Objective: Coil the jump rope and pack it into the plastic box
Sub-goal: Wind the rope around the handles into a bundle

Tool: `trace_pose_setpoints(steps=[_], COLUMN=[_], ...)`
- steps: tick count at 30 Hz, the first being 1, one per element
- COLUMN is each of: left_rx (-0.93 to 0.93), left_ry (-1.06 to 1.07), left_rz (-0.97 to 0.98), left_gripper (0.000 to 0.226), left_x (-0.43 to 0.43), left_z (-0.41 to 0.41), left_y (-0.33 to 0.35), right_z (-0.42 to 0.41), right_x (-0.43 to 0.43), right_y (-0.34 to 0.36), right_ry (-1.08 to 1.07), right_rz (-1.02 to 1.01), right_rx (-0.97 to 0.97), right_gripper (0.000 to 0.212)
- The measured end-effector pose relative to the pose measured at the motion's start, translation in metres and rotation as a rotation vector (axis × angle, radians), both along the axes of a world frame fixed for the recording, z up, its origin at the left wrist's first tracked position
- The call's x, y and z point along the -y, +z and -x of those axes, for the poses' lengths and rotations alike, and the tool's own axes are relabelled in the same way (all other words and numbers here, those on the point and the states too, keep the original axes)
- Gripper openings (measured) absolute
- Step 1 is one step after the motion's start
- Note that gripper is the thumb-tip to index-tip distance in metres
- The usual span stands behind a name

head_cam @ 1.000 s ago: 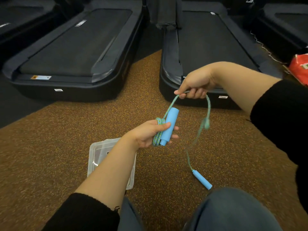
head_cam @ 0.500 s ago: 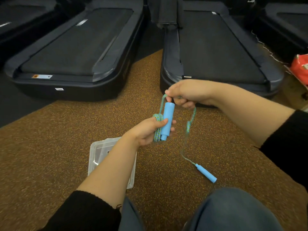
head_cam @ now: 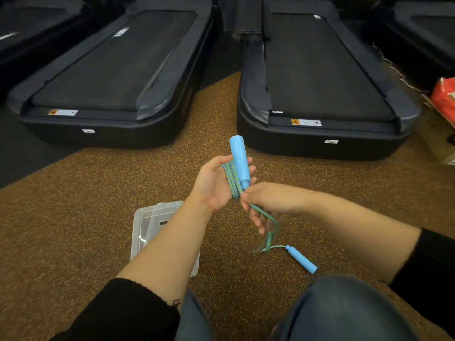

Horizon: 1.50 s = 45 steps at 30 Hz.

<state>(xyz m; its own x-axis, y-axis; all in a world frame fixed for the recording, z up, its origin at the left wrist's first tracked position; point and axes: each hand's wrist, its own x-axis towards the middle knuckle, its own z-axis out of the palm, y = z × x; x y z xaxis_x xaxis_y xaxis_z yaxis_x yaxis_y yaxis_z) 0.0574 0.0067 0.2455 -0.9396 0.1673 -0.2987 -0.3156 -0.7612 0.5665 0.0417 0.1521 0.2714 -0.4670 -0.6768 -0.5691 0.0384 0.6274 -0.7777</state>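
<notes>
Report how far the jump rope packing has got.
Done: several loops of the jump rope are wound round the left hand, beside one blue handle. In hand: the right hand pinches the rope just below that coil. Left: the short loose tail and the second handle, lying on the floor, then everything goes into the plastic box.

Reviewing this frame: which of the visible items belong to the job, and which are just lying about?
Job: jump rope, partly coiled on the left hand; right hand pinching its loose length; free handle on the floor; plastic box.
Lying about: treadmills; red bag.
</notes>
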Motion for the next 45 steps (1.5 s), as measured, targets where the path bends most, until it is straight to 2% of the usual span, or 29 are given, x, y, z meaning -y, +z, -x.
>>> trace_pose_setpoints(steps=[6,12,16,21,23,27,28,31,35,38,42,45], left_rx=[-0.047,-0.098,-0.147,-0.219,-0.236,-0.258,-0.261,-0.270,-0.239,-0.197,-0.153,-0.113], left_ry=[0.113,0.075,-0.072,-0.254,-0.316,-0.428,-0.454,-0.524,-0.582,-0.625,-0.562,-0.493], left_rz=[0.010,-0.093,-0.096,-0.035,-0.031,-0.049,-0.045,-0.017,0.056,0.136,0.154,0.199], left_gripper=[0.021,0.037,0.042,0.067,0.068,0.063,0.062,0.061,0.062,0.059,0.060,0.044], left_x=[-0.009,-0.009,-0.004,-0.002,-0.001,-0.001,-0.001,-0.001,-0.003,-0.005,-0.005,-0.005], left_z=[0.000,-0.002,-0.007,-0.010,-0.011,-0.012,-0.012,-0.011,-0.010,-0.009,-0.006,-0.005], left_y=[0.001,0.001,0.002,-0.001,-0.001,0.000,0.001,0.001,-0.006,-0.013,-0.017,-0.019], right_z=[-0.008,-0.004,0.007,0.036,0.048,0.075,0.082,0.099,0.113,0.122,0.124,0.117], right_x=[-0.007,-0.015,-0.018,-0.021,-0.020,-0.013,-0.012,-0.010,-0.004,0.000,0.001,0.004], right_y=[-0.018,-0.038,-0.055,-0.063,-0.057,-0.038,-0.033,-0.019,0.003,0.022,0.052,0.069], right_ry=[0.031,0.131,0.094,0.080,0.102,0.011,0.012,0.023,0.074,0.074,0.154,0.185], right_rz=[0.056,0.099,0.164,0.149,0.134,0.147,0.136,0.045,-0.059,-0.078,-0.188,-0.246], right_rx=[0.070,0.086,0.155,0.282,0.290,0.279,0.268,0.167,0.035,-0.015,-0.083,-0.184], right_gripper=[0.034,0.031,0.029,0.026,0.024,0.015,0.019,0.052,0.030,0.027,0.028,0.030])
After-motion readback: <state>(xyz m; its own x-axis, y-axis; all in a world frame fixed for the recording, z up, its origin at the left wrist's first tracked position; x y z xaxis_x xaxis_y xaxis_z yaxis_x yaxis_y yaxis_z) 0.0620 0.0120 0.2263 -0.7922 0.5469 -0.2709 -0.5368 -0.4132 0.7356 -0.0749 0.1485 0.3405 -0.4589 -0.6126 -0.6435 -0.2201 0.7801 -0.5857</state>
